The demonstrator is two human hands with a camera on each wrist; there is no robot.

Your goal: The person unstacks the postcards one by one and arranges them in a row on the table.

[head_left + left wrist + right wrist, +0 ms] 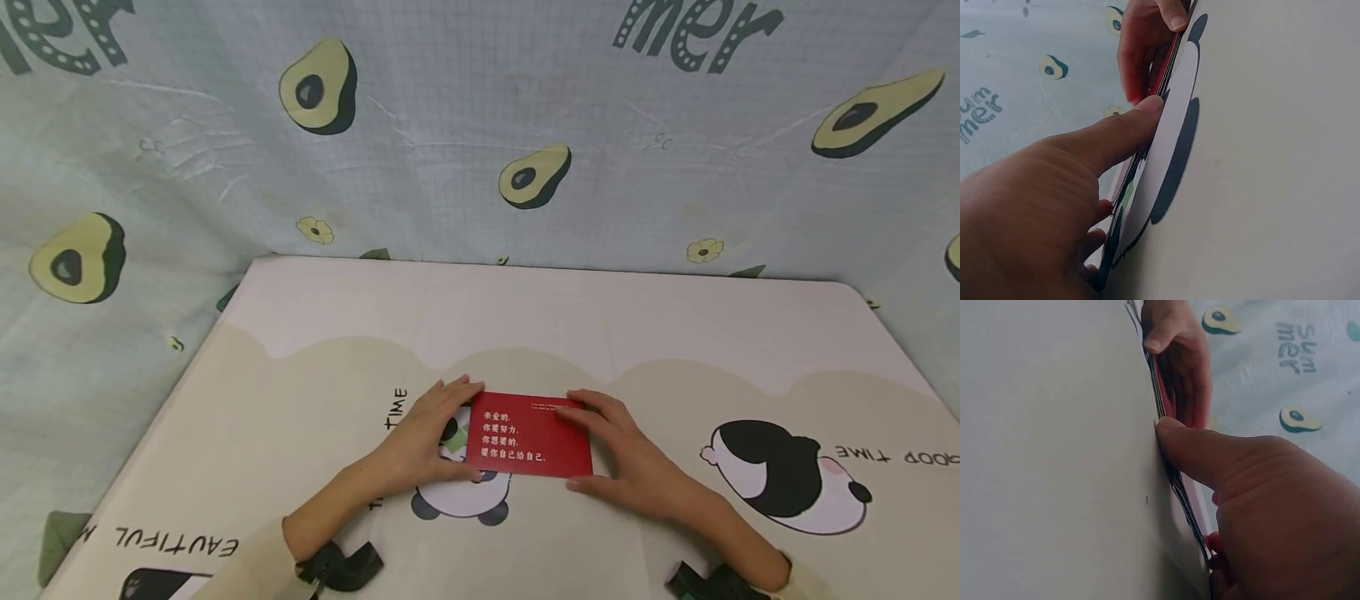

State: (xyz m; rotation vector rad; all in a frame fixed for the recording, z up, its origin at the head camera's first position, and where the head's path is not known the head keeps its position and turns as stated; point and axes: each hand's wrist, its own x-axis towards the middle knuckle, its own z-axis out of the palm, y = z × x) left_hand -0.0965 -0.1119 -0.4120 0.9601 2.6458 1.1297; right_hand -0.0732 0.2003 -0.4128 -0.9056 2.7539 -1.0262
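Observation:
A red card [517, 437] with lines of white writing lies level at the middle of the table in the head view. My left hand [427, 437] holds its left end, thumb at the near edge and fingertips by the far corner. At the right end, my right hand [637, 467] grips the card too, with a finger over its top and the thumb at the near corner. Several thin layers show along the card's edge [1159, 394] in the right wrist view. Whether these are separate cards I cannot tell.
The pale table cover [360, 308] carries a printed panda [461, 498] beneath and in front of the card, and a printed dog [791, 479] at the right. Behind the table hangs a light cloth [420, 83] patterned with avocados.

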